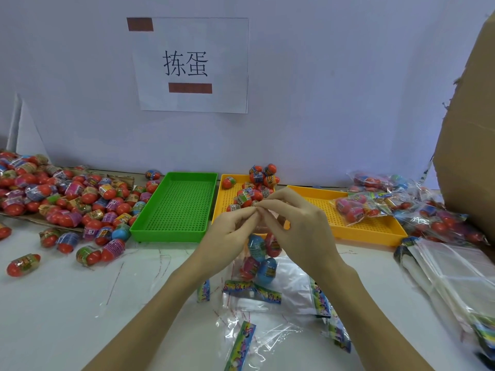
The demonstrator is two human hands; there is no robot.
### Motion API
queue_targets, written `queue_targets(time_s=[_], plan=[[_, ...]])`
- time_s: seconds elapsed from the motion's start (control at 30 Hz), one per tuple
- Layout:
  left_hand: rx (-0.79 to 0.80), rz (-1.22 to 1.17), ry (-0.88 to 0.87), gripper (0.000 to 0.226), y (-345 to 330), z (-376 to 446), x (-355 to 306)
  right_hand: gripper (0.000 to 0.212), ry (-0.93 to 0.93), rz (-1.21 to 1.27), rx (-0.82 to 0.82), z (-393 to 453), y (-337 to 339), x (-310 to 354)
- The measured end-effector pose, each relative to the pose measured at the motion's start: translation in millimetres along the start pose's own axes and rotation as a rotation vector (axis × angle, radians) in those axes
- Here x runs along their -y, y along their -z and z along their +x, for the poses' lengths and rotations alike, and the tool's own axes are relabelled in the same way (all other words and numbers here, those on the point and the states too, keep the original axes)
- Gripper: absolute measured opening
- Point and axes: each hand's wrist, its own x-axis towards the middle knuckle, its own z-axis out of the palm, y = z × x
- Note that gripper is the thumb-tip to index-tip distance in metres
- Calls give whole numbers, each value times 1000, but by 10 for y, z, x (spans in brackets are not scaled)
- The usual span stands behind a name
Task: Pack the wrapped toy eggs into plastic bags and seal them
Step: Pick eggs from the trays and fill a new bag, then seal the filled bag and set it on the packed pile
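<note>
A clear plastic bag holding several wrapped toy eggs hangs at the centre, lifted off the white table. My left hand and my right hand both pinch its top edge, fingertips meeting above the eggs. Behind my hands, loose eggs lie in the middle orange tray. A big heap of wrapped eggs covers the table's left side. Filled bags lie in the right orange tray and beside it.
An empty green tray sits left of the orange ones. Empty bags with colourful header strips lie below my hands, and a stack of flat bags lies at right. A cardboard box stands at far right.
</note>
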Motion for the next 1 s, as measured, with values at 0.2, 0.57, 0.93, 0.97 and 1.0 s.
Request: queue_targets(time_s=[0.2, 0.57, 0.93, 0.97, 1.0], plan=[[15, -74, 85, 28, -11, -3, -25, 10, -244, 37, -128, 12, -12, -1], [-182, -239, 228, 34, 155, 62, 4, 19, -642, -174, -111, -107, 252, -752], [-203, -181, 244, 33, 176, 74, 0, 9, -634, -40, -2, -158, 124, -767], [-203, -180, 244, 33, 174, 72, -2, 8, -656, -15, -39, -160, 129, -778], [-202, -182, 243, 33, 173, 70, -5, 9, -685, 3, -64, -161, 134, -793]])
